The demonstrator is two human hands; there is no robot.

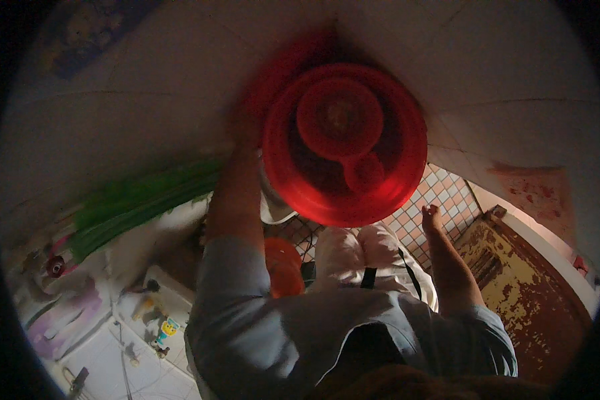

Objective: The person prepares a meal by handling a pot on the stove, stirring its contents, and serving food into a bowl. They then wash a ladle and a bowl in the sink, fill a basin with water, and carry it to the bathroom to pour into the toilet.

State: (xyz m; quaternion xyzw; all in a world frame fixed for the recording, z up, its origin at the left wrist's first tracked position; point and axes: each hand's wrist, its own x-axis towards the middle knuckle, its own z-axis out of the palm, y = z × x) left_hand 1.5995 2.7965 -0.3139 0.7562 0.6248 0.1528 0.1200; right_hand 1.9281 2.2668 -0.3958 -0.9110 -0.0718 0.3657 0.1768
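Note:
A large round red plastic tub (410, 130) fills the upper middle of the view, in front of my body. Inside it lies a red round vessel (340, 117) with a short stub at one side, possibly a dipper. My raised left arm runs up to the tub's left side. There my left hand (245, 120) is blurred and dark, so its fingers and grip cannot be made out. Low at my right side hangs my right hand (431, 216), away from the tub. Its fingers look loosely curled, and no object shows in it.
Pale walls (130, 120) meet in a corner behind the tub. Checkered tiles (437, 187) cover the floor. A brown door-like panel (525, 300) with peeling paint stands at right. An orange container (283, 265) is beside my legs. White tiles (100, 370) with fittings lie lower left.

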